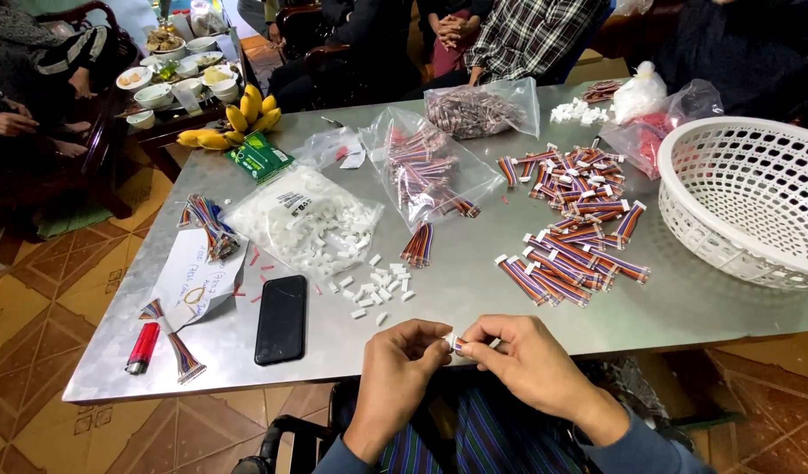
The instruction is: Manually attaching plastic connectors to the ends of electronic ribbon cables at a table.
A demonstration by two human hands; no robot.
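A: What are the hands doing?

B: The left hand (402, 362) and the right hand (520, 358) meet at the near edge of the metal table (474, 294). Fingertips of both are pinched shut on a small white connector (454, 342) with coloured wires; most of it is hidden between the fingers.

A: And the surface?

B: Dull grey sheet metal, crowded. Just beyond the hands lie loose white connectors (378, 285), with a small wire bundle (418, 245) behind them. Toward the right edge sits a heap of finished wire harnesses (575, 224), and a white plastic basket (755, 197) overhangs the right side. A bag of white connectors (309, 221) and a bag of wires (430, 171) lie mid-table; another bag of wires (479, 110) is at the far edge.

A: Near left corner?

B: A black phone (281, 319), a red lighter (143, 348), and a paper sheet (195, 276).

A: The room?

B: Brown patterned floor tiles (35, 316). Past the far left corner, bananas (237, 123) and small bowls (171, 75) on a dark side table. Other people sit along the far side.
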